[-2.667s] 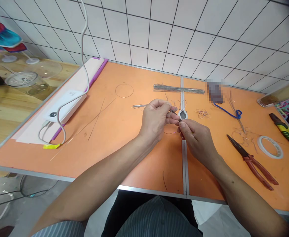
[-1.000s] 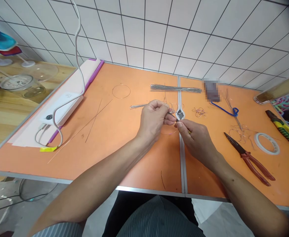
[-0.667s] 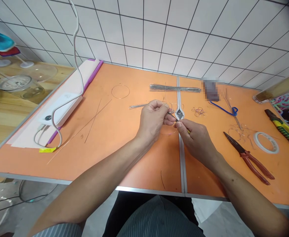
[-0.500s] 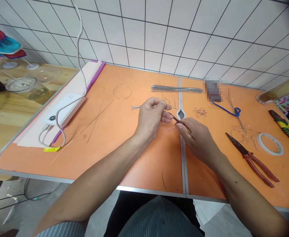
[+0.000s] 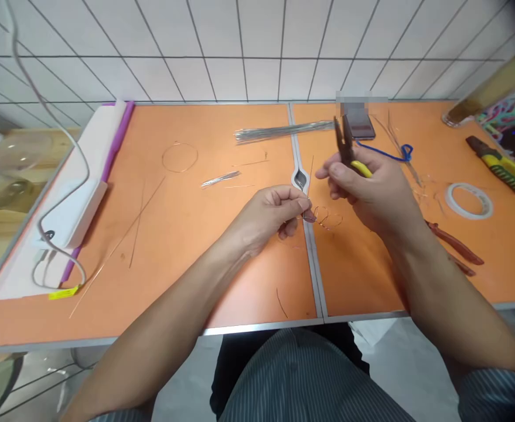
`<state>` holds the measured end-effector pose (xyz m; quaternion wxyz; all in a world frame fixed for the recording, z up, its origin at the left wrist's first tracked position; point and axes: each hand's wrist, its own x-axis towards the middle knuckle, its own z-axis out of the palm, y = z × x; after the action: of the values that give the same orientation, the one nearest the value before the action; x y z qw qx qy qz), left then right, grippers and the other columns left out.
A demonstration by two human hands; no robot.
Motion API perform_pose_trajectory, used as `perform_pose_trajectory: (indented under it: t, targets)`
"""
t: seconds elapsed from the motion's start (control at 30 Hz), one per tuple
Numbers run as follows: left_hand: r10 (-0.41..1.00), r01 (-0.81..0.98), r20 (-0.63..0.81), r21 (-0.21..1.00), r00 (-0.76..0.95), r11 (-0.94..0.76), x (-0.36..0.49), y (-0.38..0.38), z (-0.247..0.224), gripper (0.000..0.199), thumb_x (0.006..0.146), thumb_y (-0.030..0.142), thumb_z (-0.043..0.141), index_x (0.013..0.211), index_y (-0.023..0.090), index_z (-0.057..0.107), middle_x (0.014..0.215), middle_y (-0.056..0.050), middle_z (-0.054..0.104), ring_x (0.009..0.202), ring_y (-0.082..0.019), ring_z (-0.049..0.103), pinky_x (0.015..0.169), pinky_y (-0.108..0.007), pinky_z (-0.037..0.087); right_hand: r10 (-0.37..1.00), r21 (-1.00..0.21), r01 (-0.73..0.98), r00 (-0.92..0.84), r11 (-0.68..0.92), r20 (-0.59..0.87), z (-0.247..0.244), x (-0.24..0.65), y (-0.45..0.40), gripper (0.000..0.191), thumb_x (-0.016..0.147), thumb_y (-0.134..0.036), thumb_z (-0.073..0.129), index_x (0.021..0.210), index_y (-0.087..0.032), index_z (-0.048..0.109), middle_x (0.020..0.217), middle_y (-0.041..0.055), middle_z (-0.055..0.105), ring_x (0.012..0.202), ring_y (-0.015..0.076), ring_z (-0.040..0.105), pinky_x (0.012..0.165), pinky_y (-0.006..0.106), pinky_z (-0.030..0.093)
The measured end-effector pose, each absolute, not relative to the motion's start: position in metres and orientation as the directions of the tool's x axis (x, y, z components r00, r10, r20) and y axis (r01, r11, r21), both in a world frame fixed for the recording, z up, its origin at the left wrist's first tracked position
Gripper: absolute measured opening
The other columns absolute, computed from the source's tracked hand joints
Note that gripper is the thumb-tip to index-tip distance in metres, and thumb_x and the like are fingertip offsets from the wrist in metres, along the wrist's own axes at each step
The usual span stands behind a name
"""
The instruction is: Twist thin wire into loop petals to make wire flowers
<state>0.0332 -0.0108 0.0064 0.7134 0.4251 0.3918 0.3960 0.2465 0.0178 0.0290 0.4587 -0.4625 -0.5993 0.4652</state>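
Bright, even light leaves only faint, soft shadows under the left hand (image 5: 266,214) on the table (image 5: 204,281); wide-angle distortion bends the wall tiles (image 5: 108,58), and the far right corner darkens.

No writing can be read anywhere in this view. The small yellow label (image 5: 64,292) on the table (image 5: 152,328), beside the white power strip (image 5: 70,205), is too small for any marks to be made out. The yellow grips of the pliers (image 5: 358,169) in the right hand (image 5: 367,190) show no print, and neither does the yellow-and-black tool handle (image 5: 501,173). A blurred patch covers the top of the dark phone (image 5: 359,126).
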Motion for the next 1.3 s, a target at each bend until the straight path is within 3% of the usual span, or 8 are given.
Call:
perform_pose_trajectory:
  t: [0.1, 0.3, 0.5, 0.7, 0.97, 1.1, 1.2, 1.3]
  targets:
    - [0.868, -0.204, -0.243, 0.912, 0.433, 0.357, 0.038, -0.014, 0.004, 0.019, 0.09, 0.03, 0.085, 0.081, 0.017, 0.075, 0.083, -0.008, 0.079, 0.049, -0.006, 0.052, 0.045, -0.018, 0.037, 0.975, -0.982, 0.146, -0.203, 0.117, 0.086, 0.021, 0.243, 0.017, 0.033, 0.092, -0.051, 0.088, 0.104, -0.023, 0.077, 0.097, 0.0047, 0.077, 0.072, 0.0146, 0.062, 0.066, 0.031, 0.055]
    - [0.86, -0.203, -0.247, 0.908, 0.446, 0.366, 0.041, -0.015, 0.0, 0.018, 0.091, 0.028, 0.083, 0.081, 0.016, 0.076, 0.082, -0.009, 0.079, 0.048, -0.004, 0.047, 0.045, -0.017, 0.034, 0.97, -0.97, 0.199, -0.225, 0.139, 0.093, 0.02, 0.244, 0.015, 0.027, 0.095, -0.049, 0.086, 0.096, -0.024, 0.074, 0.087, 0.002, 0.071, 0.069, 0.0157, 0.064, 0.066, 0.034, 0.059]
    - [0.865, -0.244, -0.272, 0.885, 0.422, 0.398, 0.04, -0.014, 0.0, 0.022, 0.087, 0.032, 0.089, 0.084, 0.015, 0.074, 0.078, -0.007, 0.077, 0.047, -0.005, 0.048, 0.044, -0.018, 0.034, 0.97, -0.981, 0.069, -0.181, 0.179, 0.164, 0.022, 0.244, 0.017, 0.024, 0.092, -0.042, 0.09, 0.095, -0.024, 0.074, 0.087, 0.0018, 0.072, 0.071, 0.0148, 0.063, 0.065, 0.031, 0.058]
    - [0.854, -0.254, -0.275, 0.874, 0.442, 0.413, 0.039, -0.016, 0.003, 0.012, 0.087, 0.023, 0.083, 0.088, 0.014, 0.075, 0.077, -0.007, 0.078, 0.048, -0.005, 0.05, 0.046, -0.02, 0.035, 0.957, -0.972, -0.006, -0.173, 0.235, 0.232, 0.019, 0.247, 0.02, 0.023, 0.09, -0.04, 0.093, 0.093, -0.025, 0.076, 0.084, 0.0003, 0.073, 0.067, 0.0128, 0.062, 0.062, 0.029, 0.057]
    - [0.879, -0.203, -0.254, 0.912, 0.404, 0.357, 0.042, -0.018, 0.003, 0.014, 0.077, 0.02, 0.081, 0.09, 0.016, 0.076, 0.079, -0.006, 0.079, 0.052, -0.006, 0.052, 0.05, -0.022, 0.036, 0.922, -0.94, -0.035, -0.186, 0.339, 0.339, 0.015, 0.248, 0.022, 0.026, 0.091, -0.046, 0.093, 0.097, -0.028, 0.077, 0.088, -0.0001, 0.075, 0.075, 0.0152, 0.069, 0.064, 0.029, 0.059]
    - [0.924, -0.185, -0.195, 0.946, 0.329, 0.266, 0.044, -0.019, 0.003, 0.016, 0.071, 0.018, 0.083, 0.086, 0.017, 0.076, 0.078, -0.002, 0.076, 0.065, -0.01, 0.064, 0.059, -0.022, 0.043, 0.919, -0.928, 0.014, -0.145, 0.372, 0.367, 0.014, 0.248, 0.023, 0.027, 0.092, -0.048, 0.092, 0.097, -0.028, 0.074, 0.089, -0.0008, 0.075, 0.069, 0.0138, 0.066, 0.062, 0.03, 0.058]
    - [0.945, -0.171, -0.145, 0.965, 0.295, 0.201, 0.043, -0.019, 0.002, 0.012, 0.075, 0.017, 0.08, 0.086, 0.017, 0.077, 0.077, -0.001, 0.076, 0.071, -0.012, 0.068, 0.066, -0.024, 0.048, 0.897, -0.899, 0.05, -0.113, 0.435, 0.427, 0.014, 0.246, 0.022, 0.026, 0.093, -0.048, 0.09, 0.097, -0.029, 0.073, 0.088, -0.0012, 0.074, 0.067, 0.0135, 0.064, 0.06, 0.03, 0.058]
    - [0.947, -0.124, -0.145, 0.975, 0.285, 0.187, 0.04, -0.017, 0.002, 0.009, 0.08, 0.017, 0.075, 0.089, 0.018, 0.078, 0.075, 0.0, 0.076, 0.064, -0.009, 0.063, 0.063, -0.024, 0.045, 0.881, -0.877, 0.09, -0.091, 0.471, 0.464, 0.016, 0.244, 0.019, 0.022, 0.095, -0.045, 0.087, 0.096, -0.029, 0.073, 0.089, -0.0011, 0.073, 0.069, 0.0143, 0.067, 0.061, 0.031, 0.059]
